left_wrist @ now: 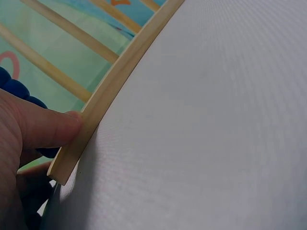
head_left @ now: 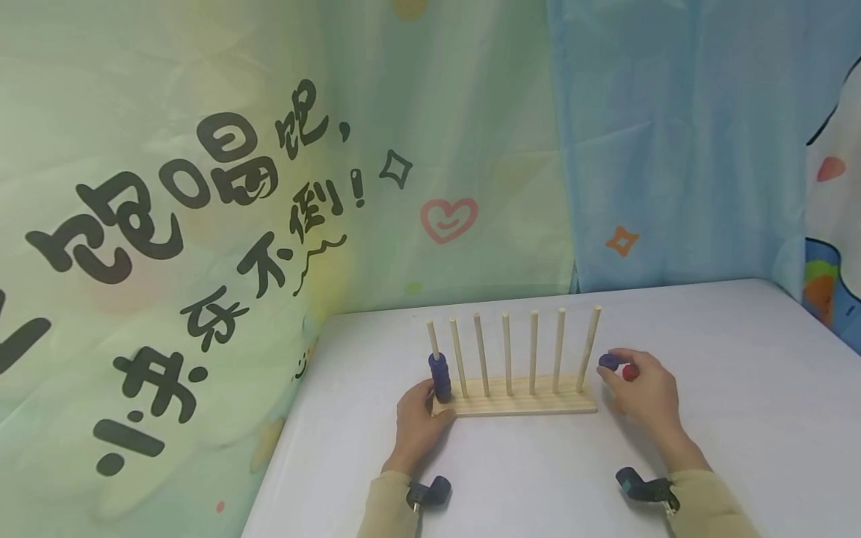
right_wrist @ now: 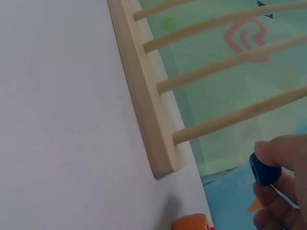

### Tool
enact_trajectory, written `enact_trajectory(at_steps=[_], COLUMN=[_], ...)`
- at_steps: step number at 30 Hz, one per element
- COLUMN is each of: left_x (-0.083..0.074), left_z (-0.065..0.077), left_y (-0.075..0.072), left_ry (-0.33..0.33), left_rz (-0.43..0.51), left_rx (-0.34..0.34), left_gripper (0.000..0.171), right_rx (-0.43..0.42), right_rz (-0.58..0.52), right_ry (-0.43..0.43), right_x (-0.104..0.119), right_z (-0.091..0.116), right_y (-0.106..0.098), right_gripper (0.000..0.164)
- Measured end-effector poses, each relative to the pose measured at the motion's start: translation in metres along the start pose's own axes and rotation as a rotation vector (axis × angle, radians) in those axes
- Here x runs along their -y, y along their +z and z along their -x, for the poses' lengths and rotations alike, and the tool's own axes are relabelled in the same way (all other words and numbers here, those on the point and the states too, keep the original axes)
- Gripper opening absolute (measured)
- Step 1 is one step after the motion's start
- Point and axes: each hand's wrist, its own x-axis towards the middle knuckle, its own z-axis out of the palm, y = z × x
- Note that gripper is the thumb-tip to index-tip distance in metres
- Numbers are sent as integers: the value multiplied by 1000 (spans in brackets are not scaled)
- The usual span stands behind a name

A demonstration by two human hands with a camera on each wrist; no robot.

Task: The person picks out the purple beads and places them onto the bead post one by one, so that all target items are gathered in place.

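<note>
A wooden peg rack (head_left: 518, 406) with a row of upright pegs stands on the table. Dark blue beads (head_left: 440, 378) are stacked on its leftmost peg. My left hand (head_left: 418, 422) grips the left end of the base, its thumb (left_wrist: 57, 128) on the front edge. Just right of the rack, my right hand (head_left: 646, 388) pinches one blue bead (right_wrist: 265, 170) between thumb and fingers, above the table and apart from the pegs. The other pegs carry no beads. A red bead (head_left: 630, 372) shows beside the right hand, partly hidden by it.
In the right wrist view an orange bead (right_wrist: 192, 223) lies on the table below the right hand, with a bit of red beside it. A white cloth (head_left: 525, 478) covers the table. Printed curtains (head_left: 457, 149) hang behind and to the left.
</note>
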Motion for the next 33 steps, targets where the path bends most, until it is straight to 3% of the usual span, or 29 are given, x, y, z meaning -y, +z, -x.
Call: enact_trajectory(at_steps=[9, 16, 28, 33], left_x=[1, 1, 3, 4], left_z=[0, 0, 0, -1], left_y=[-1, -1, 0, 0], left_ry=[18, 23, 13, 12], left_rz=[-2, 2, -9, -6], left_rx=[-17, -12, -12, -5], left_gripper=[54, 55, 55, 56], right_rx=[-42, -107, -121, -91], right_rz=[-89, -72, -58, -57], right_ry=[48, 9, -14, -7], right_x=[7, 13, 15, 20], right_z=[17, 23, 34, 38], right_y=[9, 12, 15, 16], right_gripper=[36, 34, 32, 33])
